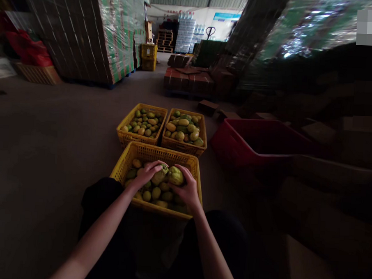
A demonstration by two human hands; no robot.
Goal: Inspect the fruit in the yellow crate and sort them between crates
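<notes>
Over the near yellow crate (156,150), both hands are at work among yellow-green fruit. My right hand (186,188) is curled round a lumpy, ridged pale green fruit (175,176), with fingers over its top and the thumb below. Close beside it, my left hand (146,174) is closed on another green fruit (159,178), which has a rough, knobbly top end. Several smoother yellow and green oval fruits (155,193) lie beneath the hands in the crate. The kind of fruit is not clear in the dim light.
Behind stand two more yellow crates of fruit, left (120,130) and right (205,132). A red bin (235,137) is at the right, with cardboard boxes (209,106) near it. Wrapped pallet stacks (119,38) rise on both sides. Grey floor (50,150) lies at left.
</notes>
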